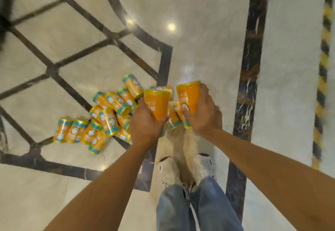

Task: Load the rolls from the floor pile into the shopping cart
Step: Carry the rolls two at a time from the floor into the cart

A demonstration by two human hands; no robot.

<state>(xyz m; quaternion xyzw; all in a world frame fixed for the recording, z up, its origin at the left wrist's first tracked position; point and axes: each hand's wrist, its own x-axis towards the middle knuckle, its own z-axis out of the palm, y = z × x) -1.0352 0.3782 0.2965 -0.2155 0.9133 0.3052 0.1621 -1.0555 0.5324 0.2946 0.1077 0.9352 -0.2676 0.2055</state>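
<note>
Each hand lifts 1 roll upright, probably so 2 travel per trip: the left hand (145, 124) curls its fingers tight round an orange roll (157, 104), and the right hand (204, 114) clamps a second roll (188, 95). They are squat cylinders in glossy film with teal end bands. The floor pile (101, 118) lies tumbled on the polished marble floor (199, 40); no cart shows.
</note>
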